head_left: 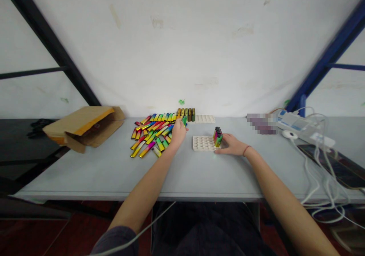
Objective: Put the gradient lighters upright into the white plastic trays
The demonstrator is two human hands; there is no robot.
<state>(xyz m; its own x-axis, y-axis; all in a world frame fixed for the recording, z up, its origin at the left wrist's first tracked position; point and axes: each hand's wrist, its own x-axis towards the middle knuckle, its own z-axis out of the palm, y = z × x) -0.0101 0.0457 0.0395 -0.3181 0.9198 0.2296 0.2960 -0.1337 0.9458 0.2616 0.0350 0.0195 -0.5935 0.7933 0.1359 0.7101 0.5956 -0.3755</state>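
My left hand (178,131) is closed around a green lighter (184,120), mostly hidden by the fingers, at the right edge of a pile of shiny multicoloured lighters (155,136). To the right lies a white tray (201,144) with rows of round holes. A short row of lighters with dark tops (218,134) stands upright in its right end. My right hand (234,145) holds that end, thumb at the near corner and fingers beside the standing lighters. Whether the fingers press on the lighters or only on the tray is hard to see.
Behind the pile, several dark-and-gold lighters (186,113) stand upright beside a second white holed tray (205,118). An open cardboard box (85,125) lies at the left. On the right are a power strip (305,127), white cables (309,176) and a dark phone-like device (336,166).
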